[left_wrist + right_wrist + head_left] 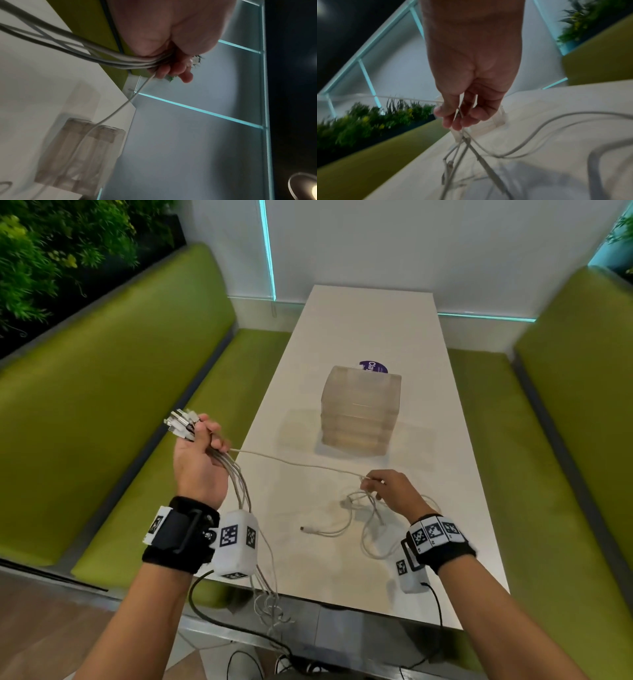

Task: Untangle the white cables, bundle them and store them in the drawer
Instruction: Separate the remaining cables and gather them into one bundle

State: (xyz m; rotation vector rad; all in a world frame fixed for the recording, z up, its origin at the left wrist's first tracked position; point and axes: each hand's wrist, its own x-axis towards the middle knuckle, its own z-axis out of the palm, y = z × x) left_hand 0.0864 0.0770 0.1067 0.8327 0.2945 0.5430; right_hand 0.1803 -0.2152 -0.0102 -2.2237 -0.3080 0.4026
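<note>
Thin white cables (359, 518) lie tangled on the white rectangular table (428, 440) at 6 o'clock from the translucent plastic drawer box (359, 409). Left hand (200, 460) fist-grips a bunch of cable ends, plugs up. Right hand (394, 491) pinches one strand stretched between the hands. Green padded benches (102, 405) flank the table.

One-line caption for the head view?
Left hand grips gathered cables; right hand pinches a cable from the tangle.

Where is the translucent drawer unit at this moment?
In the head view the translucent drawer unit stands on the white table near its middle, beyond both hands, in front of a purple sticker.
</note>
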